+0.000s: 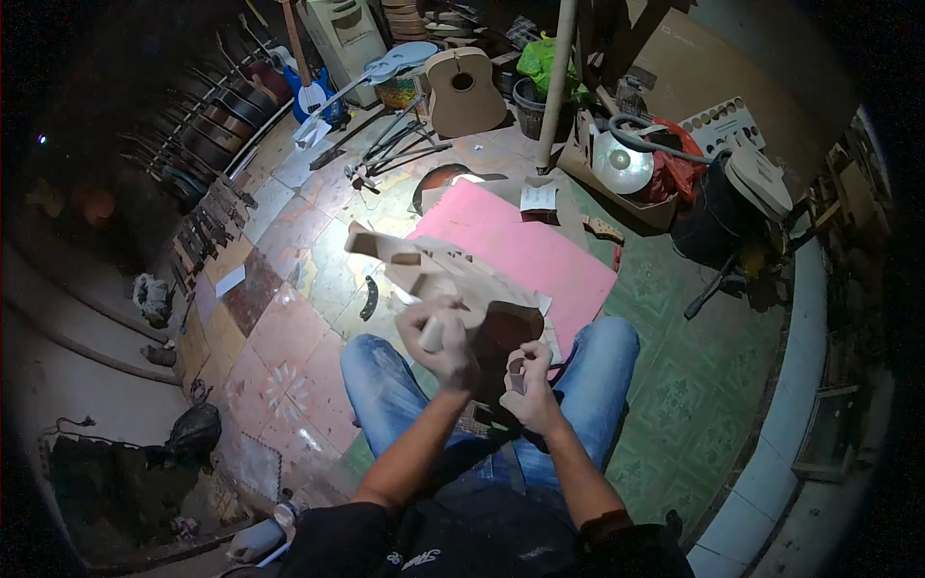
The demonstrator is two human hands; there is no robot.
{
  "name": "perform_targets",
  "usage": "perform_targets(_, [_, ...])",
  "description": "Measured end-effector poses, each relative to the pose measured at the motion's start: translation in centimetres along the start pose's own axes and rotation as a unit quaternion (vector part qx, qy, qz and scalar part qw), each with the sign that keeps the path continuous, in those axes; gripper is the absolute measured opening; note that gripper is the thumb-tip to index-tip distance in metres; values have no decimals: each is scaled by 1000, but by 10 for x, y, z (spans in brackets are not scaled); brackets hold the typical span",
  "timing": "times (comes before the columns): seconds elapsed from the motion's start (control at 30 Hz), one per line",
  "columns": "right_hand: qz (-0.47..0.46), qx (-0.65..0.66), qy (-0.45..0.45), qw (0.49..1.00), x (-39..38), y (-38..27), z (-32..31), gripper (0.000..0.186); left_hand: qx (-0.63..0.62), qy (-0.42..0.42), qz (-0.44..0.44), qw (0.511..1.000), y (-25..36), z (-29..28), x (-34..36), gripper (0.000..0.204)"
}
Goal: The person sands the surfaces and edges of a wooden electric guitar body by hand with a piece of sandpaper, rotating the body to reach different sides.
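Black shirt cloth lies nearest, below both hands. Above the lap, ahead of the left hand and stretching to its right, a pale wooden body with cut-out pockets sits tilted, its far end blurred. The left hand is curled tight round a rounded, protruding part of it. The right hand, nearer the right knee, has its fingers bent in, pinching a small folded piece; its material is hard to tell.

I judge the body stiff and moderately light for its bulk, the bare surface dry rather than slippery, with thin pocket rims that could chip. The rounded part and the thick outer edge look like the safest holds.

Beyond the hands, a pink sheet lies on the tiled floor. Ahead and left of the left hand rests a dark curved strip. Blue jeans flank both hands.
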State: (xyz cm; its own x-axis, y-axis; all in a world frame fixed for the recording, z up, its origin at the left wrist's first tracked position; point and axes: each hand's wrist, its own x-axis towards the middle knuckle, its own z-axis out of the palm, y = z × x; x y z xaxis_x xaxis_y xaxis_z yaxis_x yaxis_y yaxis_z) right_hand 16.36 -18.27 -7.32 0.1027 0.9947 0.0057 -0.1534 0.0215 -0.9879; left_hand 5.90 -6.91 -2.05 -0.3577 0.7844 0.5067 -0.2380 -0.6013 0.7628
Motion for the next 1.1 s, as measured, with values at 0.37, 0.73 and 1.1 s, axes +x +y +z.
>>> perform_targets(0.37, [-28,-202,191,960,-4,-1,-30,27,-50,-81,-64,993,13,-7,72,24])
perform_targets(0.73, [-188,-258,158,934,51,-53,13,33,6,-243,-166,955,42,-13,61,30])
perform_targets(1.1, [-271,-236,216,908,88,-35,35,44,12,-174,-193,966,40,-7,59,27])
